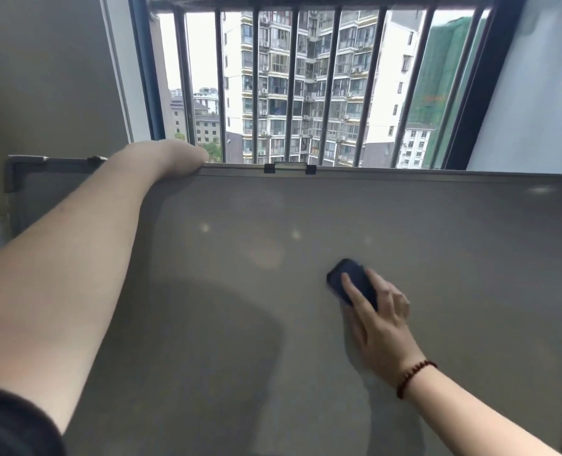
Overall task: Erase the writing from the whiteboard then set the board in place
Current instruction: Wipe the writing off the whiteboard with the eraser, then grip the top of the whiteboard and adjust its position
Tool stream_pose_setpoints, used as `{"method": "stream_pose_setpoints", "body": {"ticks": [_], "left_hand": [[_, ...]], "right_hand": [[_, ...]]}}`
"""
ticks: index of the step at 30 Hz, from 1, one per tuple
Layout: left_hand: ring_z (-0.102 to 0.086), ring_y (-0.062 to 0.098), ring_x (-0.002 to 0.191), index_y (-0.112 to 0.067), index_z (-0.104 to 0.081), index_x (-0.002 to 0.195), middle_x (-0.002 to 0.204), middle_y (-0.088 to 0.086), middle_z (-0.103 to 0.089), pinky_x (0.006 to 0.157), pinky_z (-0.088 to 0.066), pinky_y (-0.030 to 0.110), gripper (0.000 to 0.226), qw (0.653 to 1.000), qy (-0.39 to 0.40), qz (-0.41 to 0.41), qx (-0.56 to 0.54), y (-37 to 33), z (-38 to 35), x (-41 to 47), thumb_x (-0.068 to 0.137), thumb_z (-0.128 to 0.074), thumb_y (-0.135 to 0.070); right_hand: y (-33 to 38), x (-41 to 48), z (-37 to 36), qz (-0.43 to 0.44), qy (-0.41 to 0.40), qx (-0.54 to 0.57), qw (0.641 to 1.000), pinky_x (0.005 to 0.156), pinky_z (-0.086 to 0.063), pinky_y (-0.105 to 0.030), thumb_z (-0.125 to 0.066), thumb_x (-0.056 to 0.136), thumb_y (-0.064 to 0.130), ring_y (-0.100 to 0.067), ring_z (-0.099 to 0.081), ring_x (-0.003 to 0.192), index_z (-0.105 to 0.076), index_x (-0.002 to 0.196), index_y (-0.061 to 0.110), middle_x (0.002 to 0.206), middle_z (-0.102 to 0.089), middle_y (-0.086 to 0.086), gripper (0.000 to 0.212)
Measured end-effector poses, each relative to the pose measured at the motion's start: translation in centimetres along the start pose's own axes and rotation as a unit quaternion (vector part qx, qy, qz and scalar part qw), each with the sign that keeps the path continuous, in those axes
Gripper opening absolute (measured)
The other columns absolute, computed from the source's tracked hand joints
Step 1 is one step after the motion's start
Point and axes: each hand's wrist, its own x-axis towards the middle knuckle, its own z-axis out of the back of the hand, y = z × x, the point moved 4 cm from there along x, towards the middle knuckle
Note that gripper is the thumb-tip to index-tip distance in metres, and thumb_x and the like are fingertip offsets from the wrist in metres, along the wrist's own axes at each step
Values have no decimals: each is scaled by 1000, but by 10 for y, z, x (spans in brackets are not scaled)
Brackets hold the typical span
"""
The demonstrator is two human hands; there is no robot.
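A large grey-framed whiteboard (454, 225) stands upright in front of a barred window and fills the lower view. Its surface shows no writing, only light reflections and shadows. My left hand (177, 158) hooks over the board's top edge, fingers hidden behind it. My right hand (376, 320), with a red bead bracelet at the wrist, presses a dark blue eraser (355, 281) flat against the board, right of its middle. The eraser looks slightly blurred.
A black clip (289, 167) sits on the board's top edge at the centre. Behind the board are dark window bars (292, 87) with apartment blocks outside. A beige wall (42, 77) stands at the left, a pale panel (542, 93) at the right.
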Motion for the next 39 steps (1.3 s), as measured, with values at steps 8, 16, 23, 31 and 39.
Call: {"method": "stream_pose_setpoints", "body": {"ticks": [8,16,23,31,39], "left_hand": [[-46,26,129,-13,-57,130,142,12,-49,105,-31,41,104,992,-24,-101,69,1,1,-17,70,-16,-88],[-62,17,77,-24,-59,85,82,-2,-66,76,-49,33,67,972,17,-187,139,3,5,-30,44,-70,-75],[-49,30,116,-32,-37,101,110,-2,-56,97,-32,46,81,958,-32,-103,266,3,-1,-34,41,-77,-70],[-42,30,124,-22,-30,130,131,8,-50,95,-34,52,114,923,-123,-76,358,-4,-17,-49,38,-74,-75],[-43,30,124,-24,-39,123,124,9,-59,107,-18,61,110,910,-139,-80,383,-22,-16,-45,34,-70,-80]], "right_hand": [[-3,82,37,71,11,-23,997,96,-28,-44,-58,75,9,-28,-39,126,-46,132,28,139,-40,-9,62],[0,180,33,-20,265,-11,964,115,3,-40,-52,75,22,-17,-5,144,-2,150,36,157,-11,4,90],[1,188,36,-42,305,5,952,115,1,-44,-60,72,26,-20,-13,142,-6,149,38,150,-24,1,95],[-44,197,55,-105,317,-65,940,112,-17,-44,-55,81,47,-30,-34,135,-35,140,25,143,-44,-8,66],[-60,199,61,-85,337,-97,933,107,-16,-49,-52,85,58,-28,-32,135,-35,140,28,145,-41,-3,64]]}}
